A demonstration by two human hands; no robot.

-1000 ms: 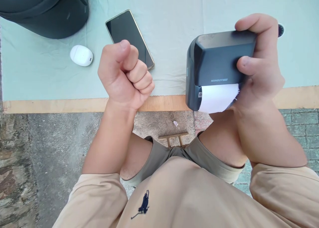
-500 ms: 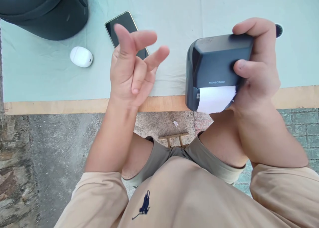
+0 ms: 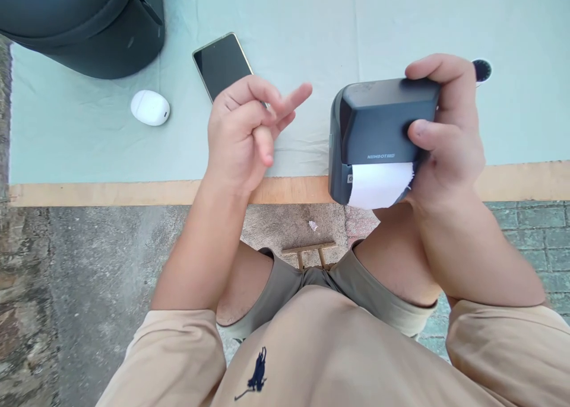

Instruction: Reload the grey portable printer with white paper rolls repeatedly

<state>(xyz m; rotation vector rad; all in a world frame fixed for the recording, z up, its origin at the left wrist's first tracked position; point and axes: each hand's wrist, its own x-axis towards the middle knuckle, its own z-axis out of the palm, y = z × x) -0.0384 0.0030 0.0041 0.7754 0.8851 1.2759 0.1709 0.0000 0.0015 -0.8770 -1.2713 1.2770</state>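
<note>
A table point(image 3: 133, 190) with a bare wooden near edge and a pale green cloth point(image 3: 312, 27) was seen. The left hand point(image 3: 243, 137) was raised above that edge, empty, fingers loosely curled. To the right, the label printer point(image 3: 378, 137), white paper showing, was gripped by the right hand point(image 3: 445, 137). Farther left, a phone point(image 3: 220, 63) was laid.
</note>
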